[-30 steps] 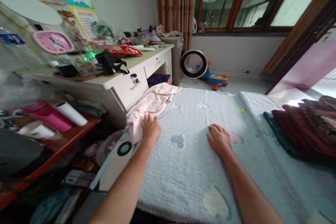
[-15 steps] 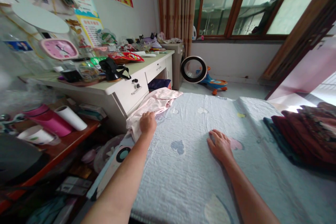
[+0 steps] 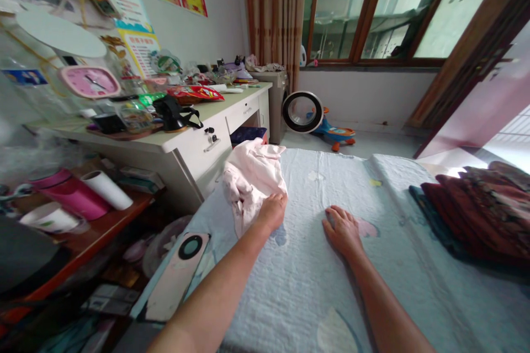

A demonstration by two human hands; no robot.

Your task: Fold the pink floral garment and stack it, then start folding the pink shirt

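A pale pink garment (image 3: 256, 168) lies bunched on the light blue patterned bed cover (image 3: 306, 287), near its far left corner. My left hand (image 3: 273, 212) has its fingers closed on the garment's near right edge; the garment's exact kind cannot be made out. Flat on the cover, to the right of it, rests my right hand (image 3: 342, 226), fingers stretched out and holding nothing. A phone (image 3: 178, 276) with a round dark camera ring lies at the cover's left edge, beside my left forearm.
A stack of folded dark red and teal clothes (image 3: 467, 215) sits at the right. Left of the bed stand a cluttered desk (image 3: 165, 143) and a low reddish shelf (image 3: 136, 201) with a pink bottle (image 3: 70, 193). Beyond are an open washer door (image 3: 321, 113) and a toy car (image 3: 337, 132).
My left hand has moved right, dragging the pink garment inward from the bed's left edge, and the phone shows more fully. My right hand stays flat in place.
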